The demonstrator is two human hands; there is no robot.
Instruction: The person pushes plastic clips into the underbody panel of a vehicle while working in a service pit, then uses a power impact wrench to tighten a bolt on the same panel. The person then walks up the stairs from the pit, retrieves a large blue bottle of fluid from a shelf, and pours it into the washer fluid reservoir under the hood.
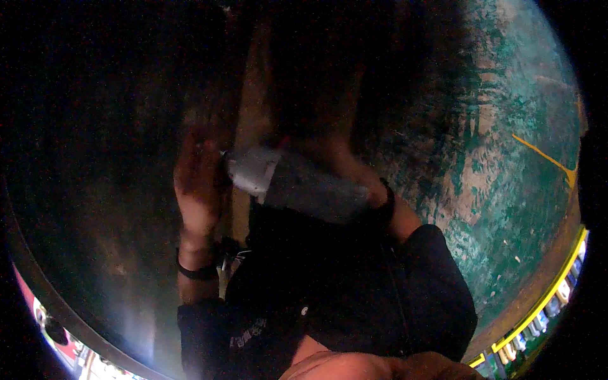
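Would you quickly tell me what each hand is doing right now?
Left hand: open, fingers up, against the end of the grey block.
Right hand: on the block's far side; grip cannot be told in the dark.

Worn green floor (yellow line)

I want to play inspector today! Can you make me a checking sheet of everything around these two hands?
Surface: worn green floor, paint scuffed to bare patches, with a yellow line.
Job's things: a pale grey-white object, blurred, kind unclear, between both hands.
Clutter: nothing seen.
Grippers: left hand open, palm against the object's left end; right hand on its right side, grip unclear; a dark band on each wrist.
Cables: thin white cords near the left wrist, too dim to identify.
Surroundings: very dark at left and top; yellow-edged strip with small coloured items at lower right.
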